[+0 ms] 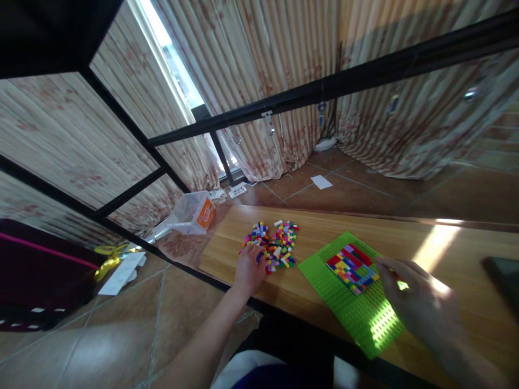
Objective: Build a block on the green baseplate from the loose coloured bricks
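Note:
My left hand (pixel 249 267) rests at the near edge of a loose pile of small coloured toy bricks (pixel 286 237). Its fingers are curled down among the bricks, and whatever lies between the fingertips is hidden. A green studded baseplate (pixel 324 281) lies at an angle on the wooden tabletop. Fixed on it is a flat patchwork of toy bricks (pixel 351 267) in red, yellow, blue, white and purple. Over the right edge of this plate is my right hand (pixel 417 294), thumb and fingers bent together beside the patchwork. Blur hides what it pinches.
A clear plastic box (pixel 188 213) with an orange label stands beyond the table's left end. A dark flat object (pixel 503 281) lies at the tabletop's right. Black metal bars (pixel 284 100) cross in front of the curtains. White paper (pixel 321 181) lies on the tiled floor.

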Tool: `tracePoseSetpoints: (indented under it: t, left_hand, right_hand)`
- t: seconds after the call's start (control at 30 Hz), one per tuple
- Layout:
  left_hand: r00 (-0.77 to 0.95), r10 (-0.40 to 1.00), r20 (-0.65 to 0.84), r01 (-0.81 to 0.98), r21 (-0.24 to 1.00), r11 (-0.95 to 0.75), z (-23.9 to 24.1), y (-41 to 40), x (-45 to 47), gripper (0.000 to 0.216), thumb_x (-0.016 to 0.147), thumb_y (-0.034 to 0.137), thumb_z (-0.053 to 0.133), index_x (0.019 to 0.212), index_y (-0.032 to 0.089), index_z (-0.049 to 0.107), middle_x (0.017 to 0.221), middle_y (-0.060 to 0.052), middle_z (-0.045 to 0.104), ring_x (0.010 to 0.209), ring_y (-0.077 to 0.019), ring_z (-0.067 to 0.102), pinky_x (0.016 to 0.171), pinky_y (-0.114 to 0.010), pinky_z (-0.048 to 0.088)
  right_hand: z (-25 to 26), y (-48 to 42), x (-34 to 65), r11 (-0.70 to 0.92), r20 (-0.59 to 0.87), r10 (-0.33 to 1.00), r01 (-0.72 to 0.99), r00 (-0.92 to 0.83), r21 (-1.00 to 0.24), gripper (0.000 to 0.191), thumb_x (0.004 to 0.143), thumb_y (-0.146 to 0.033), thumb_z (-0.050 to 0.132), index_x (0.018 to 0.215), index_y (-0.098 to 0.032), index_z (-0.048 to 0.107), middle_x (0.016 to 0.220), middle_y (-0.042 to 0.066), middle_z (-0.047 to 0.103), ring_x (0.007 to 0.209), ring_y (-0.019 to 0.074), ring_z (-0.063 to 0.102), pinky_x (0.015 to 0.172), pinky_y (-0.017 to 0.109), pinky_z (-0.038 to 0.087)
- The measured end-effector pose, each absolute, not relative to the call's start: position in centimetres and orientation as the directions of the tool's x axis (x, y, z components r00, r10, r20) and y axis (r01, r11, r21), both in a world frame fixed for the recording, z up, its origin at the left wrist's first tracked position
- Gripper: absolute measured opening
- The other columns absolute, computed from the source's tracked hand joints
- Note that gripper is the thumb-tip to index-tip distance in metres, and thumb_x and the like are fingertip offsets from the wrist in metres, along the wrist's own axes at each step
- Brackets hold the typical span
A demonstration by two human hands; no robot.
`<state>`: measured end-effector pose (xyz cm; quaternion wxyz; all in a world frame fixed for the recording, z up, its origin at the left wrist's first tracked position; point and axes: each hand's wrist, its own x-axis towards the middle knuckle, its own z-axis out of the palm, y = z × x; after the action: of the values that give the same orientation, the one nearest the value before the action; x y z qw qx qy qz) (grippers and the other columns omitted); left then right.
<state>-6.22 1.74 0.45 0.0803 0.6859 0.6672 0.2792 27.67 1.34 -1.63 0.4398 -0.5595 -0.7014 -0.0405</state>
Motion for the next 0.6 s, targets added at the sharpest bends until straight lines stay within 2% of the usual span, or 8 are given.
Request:
tracePoseSetpoints:
  t: [0.13, 0.27, 0.47, 0.6]
  left_hand:
    - [-0.048, 0.962, 0.267, 0.882, 0.463, -0.085, 0.1, 1.7, -6.7, 0.027, 0.080, 0.006, 0.049, 0.098, 0.018, 0.066, 0.099, -0.008, 0.065, 0.097, -0.0210, 0.060, 0.092, -0.040, 0.050]
    - [-0.016, 0.964, 0.266, 0.892, 0.440, -0.107, -0.1, 1.8, -7.5, 0.035, 0.077, 0.004, 0.050, 0.105, 0.018, 0.067, 0.106, -0.009, 0.064, 0.101, -0.0216, 0.059, 0.096, -0.042, 0.048]
    - [0.064, 0.967, 0.245, 0.895, 0.414, -0.165, -0.1, 1.6, -6.7, 0.035, 0.079, 0.012, 0.057, 0.112, 0.021, 0.066, 0.112, -0.009, 0.060, 0.107, -0.0232, 0.055, 0.099, -0.044, 0.046]
    - [0.114, 0.961, 0.252, 0.887, 0.410, -0.213, -0.4, 1.0, -5.9, 0.032, 0.077, 0.016, 0.062, 0.108, 0.023, 0.068, 0.113, -0.007, 0.060, 0.108, -0.0241, 0.054, 0.098, -0.043, 0.045]
  right_hand:
    - [-2.2, 1.2, 27.7, 0.370, 0.668, 0.744, 0.843, -0.018, -0.390, 0.034, 0.096, -0.043, 0.048, 0.089, -0.019, 0.071, 0.083, 0.004, 0.071, 0.062, 0.0129, 0.066, 0.048, 0.023, 0.046]
    - [-2.8, 1.3, 28.0, 0.378, 0.630, 0.775, 0.831, -0.044, -0.408, 0.037, 0.096, -0.047, 0.045, 0.093, -0.019, 0.070, 0.089, 0.005, 0.073, 0.066, 0.0139, 0.068, 0.052, 0.024, 0.049]
    - [-3.4, 1.5, 27.6, 0.378, 0.616, 0.786, 0.829, -0.052, -0.413, 0.034, 0.096, -0.045, 0.046, 0.094, -0.021, 0.070, 0.092, 0.004, 0.074, 0.071, 0.0156, 0.070, 0.055, 0.025, 0.052]
    - [-3.8, 1.6, 27.5, 0.361, 0.617, 0.786, 0.843, -0.044, -0.399, 0.032, 0.095, -0.043, 0.048, 0.094, -0.021, 0.071, 0.092, 0.003, 0.074, 0.069, 0.0147, 0.069, 0.052, 0.023, 0.050]
